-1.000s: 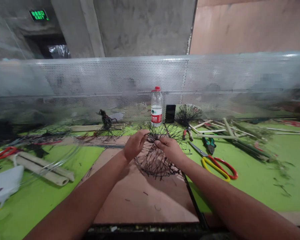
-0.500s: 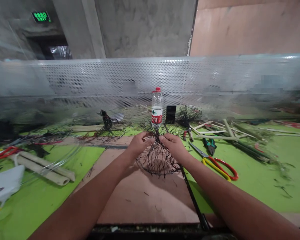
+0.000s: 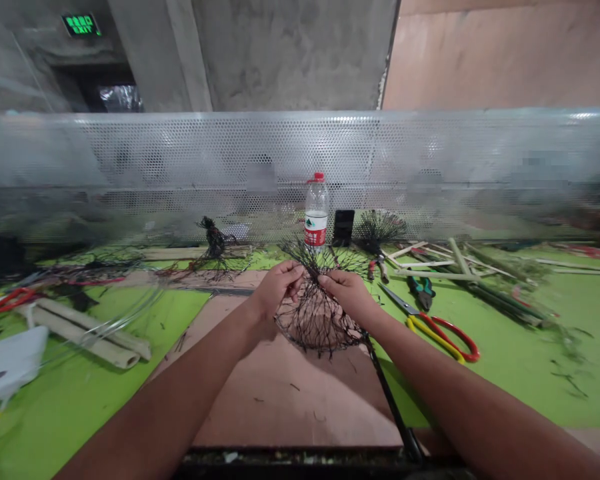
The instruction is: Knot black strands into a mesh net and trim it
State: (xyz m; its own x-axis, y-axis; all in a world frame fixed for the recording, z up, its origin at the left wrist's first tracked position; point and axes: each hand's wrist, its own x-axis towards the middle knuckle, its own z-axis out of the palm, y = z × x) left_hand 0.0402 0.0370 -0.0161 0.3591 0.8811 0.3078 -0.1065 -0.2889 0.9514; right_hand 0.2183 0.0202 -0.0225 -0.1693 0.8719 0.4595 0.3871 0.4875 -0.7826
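Observation:
A black net (image 3: 320,323) of knotted strands stands over a pinkish board, gathered at its neck and flaring wide at the bottom. Loose strand ends fan out above the neck. My right hand (image 3: 349,293) grips the gathered neck between thumb and forefinger. On the other side, my left hand (image 3: 279,290) has its thumb and forefinger pinched together beside the strands, the other fingers curled. What lies in that pinch is too fine to make out.
Scissors (image 3: 437,330) with red and yellow handles and pliers (image 3: 422,292) lie at the right, near bamboo strips (image 3: 455,260). Behind the net stand a water bottle (image 3: 317,213) and a phone (image 3: 343,228). Bamboo tubes (image 3: 87,333) and a white device (image 3: 13,363) are at the left.
My left hand has drawn slightly away from the neck, with its fingers curled into a pinch. My right hand keeps its grip on the net.

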